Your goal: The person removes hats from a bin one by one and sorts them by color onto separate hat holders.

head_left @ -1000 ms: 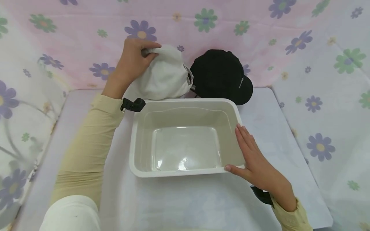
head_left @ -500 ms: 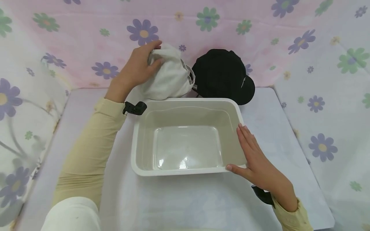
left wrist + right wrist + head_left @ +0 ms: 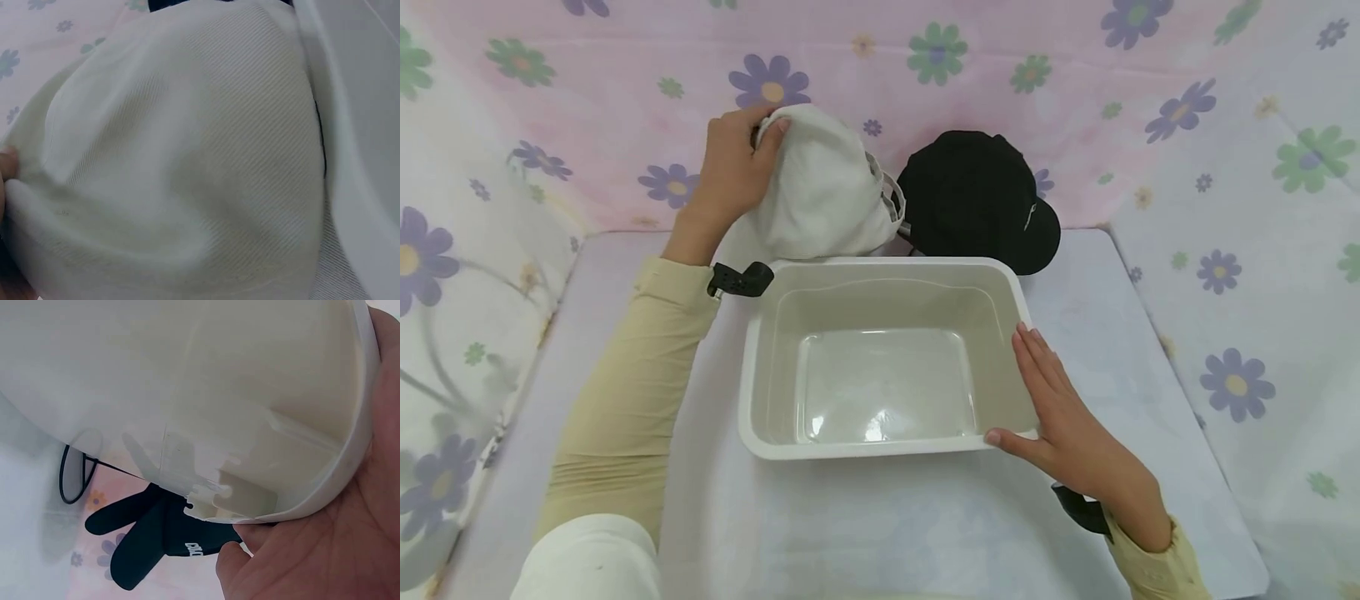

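Observation:
At the back left of the table, a white cap (image 3: pixel 823 187) stands crown up, its strap opening facing right. My left hand (image 3: pixel 726 167) pinches the cap's upper left edge between thumb and fingers. In the left wrist view, the cap's ribbed cloth fills most of the picture, with fingertips (image 3: pixel 9 164) at the left edge. A pale plastic tub (image 3: pixel 887 448) is in front of the cap. My right hand (image 3: pixel 1067 425) rests on the tub's right front corner, fingers straight along the outside and thumb on the front rim. Nothing lies in the tub.
A black cap (image 3: pixel 970 196) sits behind the tub, right of the white cap, its brim pointing right. The white table (image 3: pixel 880 533) is enclosed by flower-print cloth (image 3: pixel 647 83) at the back and sides.
My left hand loosened on the white cap's top, then took hold farther left. The cap's upper left edge is pulled outward. The right hand, tub and black cap stayed put.

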Available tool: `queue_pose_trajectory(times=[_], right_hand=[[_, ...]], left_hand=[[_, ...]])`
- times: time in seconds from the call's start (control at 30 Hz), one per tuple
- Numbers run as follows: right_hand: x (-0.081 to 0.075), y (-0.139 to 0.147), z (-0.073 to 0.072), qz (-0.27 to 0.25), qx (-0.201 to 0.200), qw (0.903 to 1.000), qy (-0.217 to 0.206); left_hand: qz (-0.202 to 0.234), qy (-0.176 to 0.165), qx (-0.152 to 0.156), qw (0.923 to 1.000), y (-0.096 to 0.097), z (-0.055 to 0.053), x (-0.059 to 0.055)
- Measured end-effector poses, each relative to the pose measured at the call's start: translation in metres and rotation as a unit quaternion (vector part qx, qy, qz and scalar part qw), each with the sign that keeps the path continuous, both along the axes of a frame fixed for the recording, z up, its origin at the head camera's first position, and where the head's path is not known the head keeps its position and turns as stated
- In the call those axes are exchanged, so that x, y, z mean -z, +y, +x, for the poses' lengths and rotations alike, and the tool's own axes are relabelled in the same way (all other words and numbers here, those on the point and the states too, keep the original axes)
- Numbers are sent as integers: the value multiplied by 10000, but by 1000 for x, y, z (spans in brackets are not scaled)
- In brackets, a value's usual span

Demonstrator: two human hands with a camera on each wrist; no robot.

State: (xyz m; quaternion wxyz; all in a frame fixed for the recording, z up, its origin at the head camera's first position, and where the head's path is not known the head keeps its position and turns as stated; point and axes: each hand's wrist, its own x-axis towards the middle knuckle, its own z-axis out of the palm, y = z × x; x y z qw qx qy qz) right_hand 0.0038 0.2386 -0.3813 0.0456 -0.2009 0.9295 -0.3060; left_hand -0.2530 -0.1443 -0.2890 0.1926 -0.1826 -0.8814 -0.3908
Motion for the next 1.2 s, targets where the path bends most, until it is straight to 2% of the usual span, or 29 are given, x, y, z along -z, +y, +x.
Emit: queue_pose_trajectory(times=[0.1, 0.2, 0.3, 0.4, 0.47, 0.53, 0.6, 0.67, 0.7, 0.77, 1.03, 1.2], right_hand=[[0, -1, 1, 10, 9, 10000, -27], [-1, -2, 1, 41, 5, 10000, -25], [-1, -2, 2, 61, -12, 10000, -19], [-1, -2, 2, 72, -3, 10000, -8], [-2, -2, 3, 68, -7, 10000, 26], [-1, -2, 3, 30, -19, 10000, 77], [-1, -2, 3, 7, -31, 9999, 111], [-1, -2, 2, -12, -37, 9999, 126], [-1, -3, 2, -22, -28, 9999, 121], [-1, -3, 2, -23, -27, 9999, 126], [-2, -3, 0, 31, -63, 10000, 69], [-8, -1, 0, 262, -114, 9994, -213]], left_hand=[[185, 239, -360, 9989, -4, -1, -5], [302, 351, -576, 9973, -7, -2, -11], [296, 460, -536, 9971, -3, -2, -16], [168, 442, -153, 9988, 7, -2, -18], [-75, 206, 176, 9996, 16, -2, -17], [-515, -188, 463, 9974, 22, -2, -14], [-1220, -472, 655, 9892, 26, -2, -11], [-1830, -660, 769, 9779, 26, -2, -9], [-2038, -720, 808, 9730, 26, -2, -9], [-2226, -696, 872, 9685, 23, -2, -8], [-1612, -1243, 726, 9764, 5, 0, -4], [-875, -1543, 710, 9816, -7, 5, -3]])
